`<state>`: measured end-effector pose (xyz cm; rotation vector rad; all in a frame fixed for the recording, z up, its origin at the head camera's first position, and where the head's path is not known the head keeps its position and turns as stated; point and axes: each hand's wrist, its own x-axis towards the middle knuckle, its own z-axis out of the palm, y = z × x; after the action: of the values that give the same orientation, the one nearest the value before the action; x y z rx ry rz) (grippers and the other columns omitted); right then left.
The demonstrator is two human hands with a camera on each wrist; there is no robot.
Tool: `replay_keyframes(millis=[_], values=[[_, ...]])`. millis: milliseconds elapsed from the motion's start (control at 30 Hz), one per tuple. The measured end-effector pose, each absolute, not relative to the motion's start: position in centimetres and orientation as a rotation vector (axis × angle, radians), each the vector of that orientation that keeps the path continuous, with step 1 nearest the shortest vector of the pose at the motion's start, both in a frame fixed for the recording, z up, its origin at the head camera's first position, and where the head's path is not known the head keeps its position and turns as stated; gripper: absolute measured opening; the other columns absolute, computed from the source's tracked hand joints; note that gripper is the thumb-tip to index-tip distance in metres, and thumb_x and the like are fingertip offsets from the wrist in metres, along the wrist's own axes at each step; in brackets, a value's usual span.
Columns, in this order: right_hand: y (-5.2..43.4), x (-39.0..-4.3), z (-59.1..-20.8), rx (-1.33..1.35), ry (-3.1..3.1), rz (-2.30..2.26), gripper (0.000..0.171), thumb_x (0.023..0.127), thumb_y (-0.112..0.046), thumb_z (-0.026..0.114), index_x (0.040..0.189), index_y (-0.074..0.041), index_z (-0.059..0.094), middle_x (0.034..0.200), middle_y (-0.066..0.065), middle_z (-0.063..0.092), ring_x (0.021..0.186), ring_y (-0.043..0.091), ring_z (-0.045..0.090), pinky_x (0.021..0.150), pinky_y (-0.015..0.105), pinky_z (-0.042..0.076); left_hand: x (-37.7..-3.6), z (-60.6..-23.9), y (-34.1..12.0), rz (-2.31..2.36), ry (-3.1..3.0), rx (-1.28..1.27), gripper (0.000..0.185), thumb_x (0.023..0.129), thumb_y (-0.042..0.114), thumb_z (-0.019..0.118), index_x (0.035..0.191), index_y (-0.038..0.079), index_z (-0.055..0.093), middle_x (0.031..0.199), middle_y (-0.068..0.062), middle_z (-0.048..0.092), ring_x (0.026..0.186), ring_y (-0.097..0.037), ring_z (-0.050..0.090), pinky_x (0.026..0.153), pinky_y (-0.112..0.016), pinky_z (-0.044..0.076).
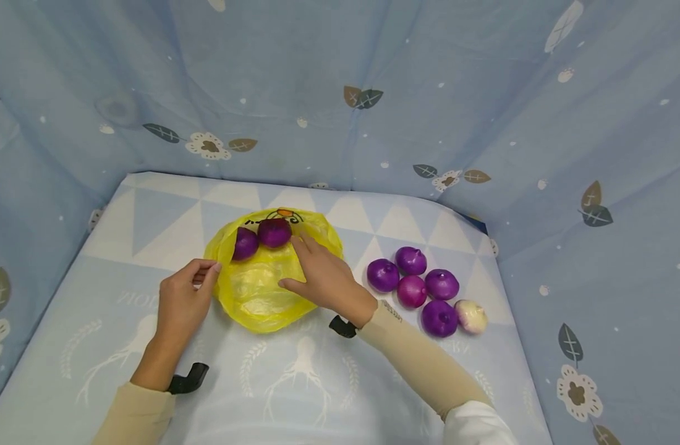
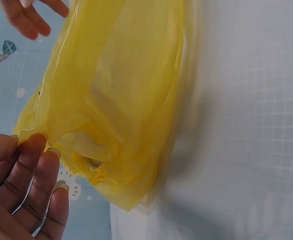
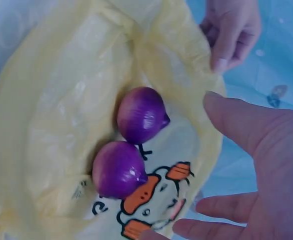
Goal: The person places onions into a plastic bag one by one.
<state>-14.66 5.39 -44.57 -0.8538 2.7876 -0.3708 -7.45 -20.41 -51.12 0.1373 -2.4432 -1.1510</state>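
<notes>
A yellow plastic bag (image 1: pixel 262 303) with a printed cartoon lies open-mouthed on the table. Two purple onions (image 1: pixel 274 233) (image 3: pixel 142 115) sit side by side in it; in the head view the bag's edge partly covers the left one. My left hand (image 1: pixel 185 300) pinches the bag's left rim between thumb and fingertips, as the left wrist view (image 2: pixel 24 185) also shows. Over the bag's right part is my right hand (image 1: pixel 326 275), fingers spread and holding nothing. Its fingertips come close to the right onion in the head view; whether they touch it I cannot tell.
To the right of the bag, several purple onions (image 1: pixel 440 318) stand in a group, with a paler, whitish onion (image 1: pixel 471 317) at its right end. The patterned tablecloth (image 1: pixel 251 395) covers the table, and blue printed curtains (image 1: pixel 295 74) enclose its back and sides.
</notes>
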Motion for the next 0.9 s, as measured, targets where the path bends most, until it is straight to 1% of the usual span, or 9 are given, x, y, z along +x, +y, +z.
replay_keyframes(millis=[133,333,433,533,667,800,900], values=[[7.4,-13.3,-44.0,-0.882,2.799,-0.417,0.095,0.095,-0.061,0.070,0.164,-0.009,0.030,0.169,0.016,0.029,0.149,0.033,0.040,0.113,0.046,0.044,-7.5,-51.1,-20.4,-1.144,-2.455,0.149,0.018,0.101,0.016,0.072,0.107,-0.001,0.076,0.093,-0.016,0.076,0.080,-0.029,0.070,0.069,-0.009,0.041],[10.2,-11.5,-43.8,-0.966,2.867,-0.409,0.108,0.087,-0.062,0.079,0.165,-0.009,0.028,0.171,0.014,0.024,0.155,0.032,0.028,0.122,0.044,0.029,-7.5,-50.9,-20.3,-1.143,-2.446,0.148,0.018,0.101,0.016,0.072,0.106,-0.001,0.075,0.093,-0.016,0.076,0.080,-0.031,0.070,0.069,-0.009,0.040],[11.7,-10.7,-43.8,-0.969,2.917,-0.389,0.111,0.084,-0.062,0.081,0.165,-0.009,0.027,0.172,0.013,0.022,0.158,0.031,0.019,0.124,0.047,0.024,-7.6,-50.9,-20.3,-1.143,-2.444,0.138,0.018,0.101,0.016,0.072,0.106,-0.002,0.075,0.092,-0.017,0.076,0.079,-0.031,0.070,0.069,-0.010,0.040],[13.1,-9.8,-43.9,-0.928,2.951,-0.363,0.116,0.081,-0.065,0.082,0.166,-0.010,0.026,0.173,0.012,0.019,0.159,0.032,0.013,0.124,0.051,0.021,-7.6,-51.0,-20.3,-1.140,-2.453,0.145,0.019,0.102,0.017,0.072,0.107,-0.001,0.076,0.093,-0.016,0.076,0.080,-0.031,0.070,0.069,-0.011,0.041],[14.7,-8.8,-44.1,-0.836,2.962,-0.362,0.121,0.079,-0.068,0.082,0.168,-0.012,0.021,0.174,0.010,0.015,0.160,0.033,0.011,0.124,0.057,0.018,-7.5,-51.2,-20.3,-1.129,-2.471,0.169,0.021,0.102,0.018,0.071,0.109,-0.001,0.076,0.095,-0.015,0.076,0.081,-0.029,0.070,0.070,-0.013,0.042],[16.3,-8.1,-44.8,-0.750,2.961,-0.374,0.120,0.081,-0.068,0.080,0.168,-0.012,0.019,0.174,0.011,0.014,0.159,0.035,0.011,0.123,0.061,0.017,-7.5,-51.4,-20.2,-1.127,-2.477,0.188,0.021,0.102,0.018,0.071,0.110,-0.001,0.075,0.095,-0.014,0.076,0.082,-0.028,0.069,0.070,-0.013,0.043],[17.7,-7.8,-45.5,-0.685,2.977,-0.377,0.119,0.082,-0.065,0.081,0.167,-0.010,0.020,0.173,0.013,0.016,0.159,0.037,0.010,0.122,0.063,0.017,-7.5,-51.3,-20.1,-1.139,-2.468,0.181,0.020,0.102,0.016,0.070,0.110,-0.002,0.075,0.095,-0.015,0.076,0.082,-0.029,0.069,0.070,-0.012,0.043]])
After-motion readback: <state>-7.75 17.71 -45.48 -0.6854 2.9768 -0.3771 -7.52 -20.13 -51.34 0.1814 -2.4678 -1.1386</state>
